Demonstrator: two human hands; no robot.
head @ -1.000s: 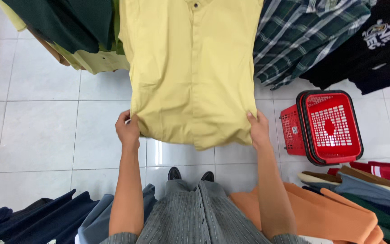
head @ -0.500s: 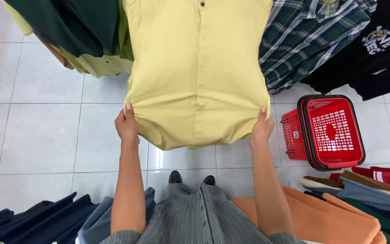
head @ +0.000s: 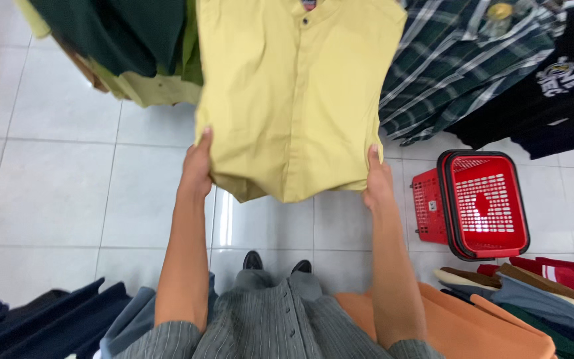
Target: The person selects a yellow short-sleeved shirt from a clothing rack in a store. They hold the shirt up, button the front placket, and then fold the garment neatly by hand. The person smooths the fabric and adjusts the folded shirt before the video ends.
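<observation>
A pale yellow button-up shirt [head: 293, 100] hangs in front of me, spread flat with its buttoned placket down the middle. My left hand [head: 197, 166] grips the lower left side of the shirt near the hem. My right hand [head: 377, 179] grips the lower right side. Both arms reach forward and hold the hem lifted off the white tiled floor [head: 54, 179]. My dark shoes [head: 277, 261] show below the shirt.
Dark green and olive shirts [head: 121, 46] hang at upper left, a plaid shirt [head: 460, 60] and black garments [head: 553, 93] at upper right. Stacked red shopping baskets [head: 476, 203] stand on the floor at right. Navy, grey, orange and red clothes [head: 493, 319] hang along the near edge.
The shirt hem and both hands have risen and moved further from me. The view has shifted slightly, so the baskets sit lower right.
</observation>
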